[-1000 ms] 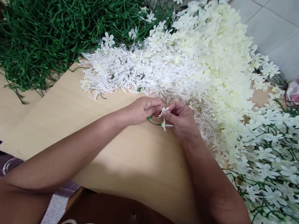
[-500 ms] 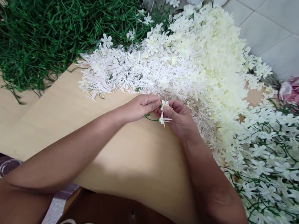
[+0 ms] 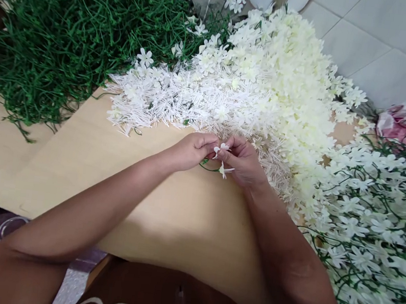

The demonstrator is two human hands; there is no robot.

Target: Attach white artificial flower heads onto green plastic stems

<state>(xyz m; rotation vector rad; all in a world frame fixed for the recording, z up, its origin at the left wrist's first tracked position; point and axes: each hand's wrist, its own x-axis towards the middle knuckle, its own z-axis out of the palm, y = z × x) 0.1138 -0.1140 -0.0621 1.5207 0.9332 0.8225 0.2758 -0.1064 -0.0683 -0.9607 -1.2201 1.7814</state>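
Observation:
Over the tan board (image 3: 180, 218), my two hands meet at a small artificial flower sprig. My left hand (image 3: 197, 150) is closed in a pinch on the green stem (image 3: 206, 167), which curves below the fingers. My right hand (image 3: 241, 161) pinches a white artificial flower (image 3: 221, 149) between thumb and fingers, at the stem's end. A second white blossom (image 3: 224, 170) with thin stamens hangs just under the right thumb. The fingertips partly hide the join between flower and stem.
Beyond the hands lie heaps of white stamens (image 3: 180, 95) and cream petals (image 3: 290, 74). A pile of green stems (image 3: 85, 24) covers the far left. Assembled flower sprigs (image 3: 371, 232) are heaped at right, near a pink and white bundle (image 3: 402, 126).
Both hands have shifted slightly down, staying together. The upper flower has tilted between the fingers, and the lower blossom has moved a little right and down.

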